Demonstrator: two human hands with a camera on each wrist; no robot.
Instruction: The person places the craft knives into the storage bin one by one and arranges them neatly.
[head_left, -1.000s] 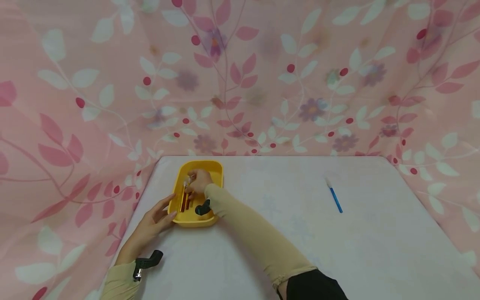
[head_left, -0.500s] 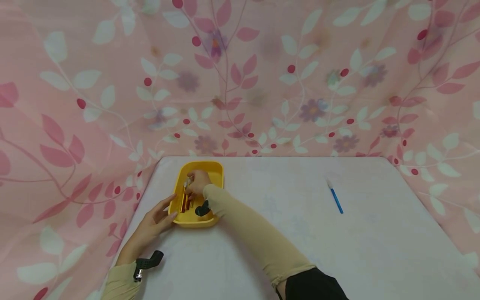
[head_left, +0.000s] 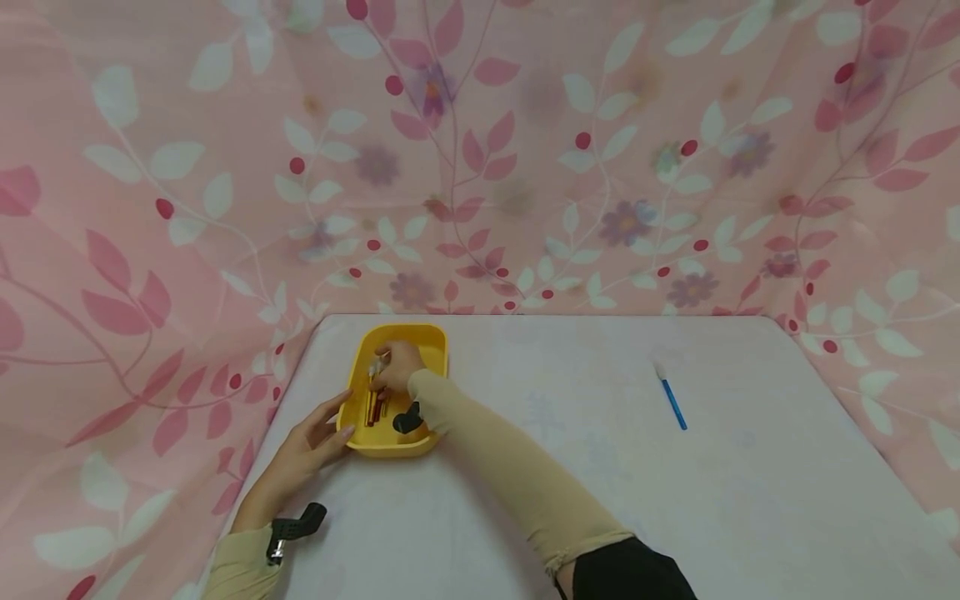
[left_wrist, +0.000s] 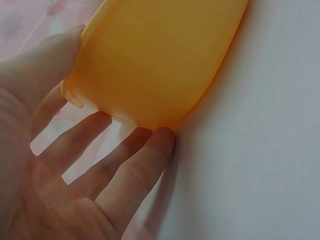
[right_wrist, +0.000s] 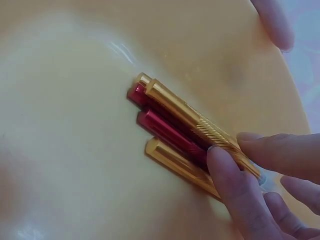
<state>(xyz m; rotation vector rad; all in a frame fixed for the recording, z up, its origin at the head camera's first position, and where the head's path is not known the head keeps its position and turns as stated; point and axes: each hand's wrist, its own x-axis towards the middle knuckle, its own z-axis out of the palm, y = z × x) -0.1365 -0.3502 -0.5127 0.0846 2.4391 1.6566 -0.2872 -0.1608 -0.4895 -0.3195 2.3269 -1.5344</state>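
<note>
Inside the yellow tray, my right hand pinches a gold craft knife between thumb and forefinger. It lies across several other knives; a red craft knife and another gold one beneath my thumb show clearly in the right wrist view. Their handles are knurled metal, with pale caps at the far ends, partly hidden by my fingers. My left hand rests against the tray's near left corner, its spread fingertips touching the outer wall.
A blue-handled craft knife with a pale tip lies alone on the right of the white table. Pink floral cloth hangs behind the table and along both sides. My right forearm crosses over the table's middle.
The knives in the tray shift slightly to the right under my right hand. My left hand and the tray hold their place.
</note>
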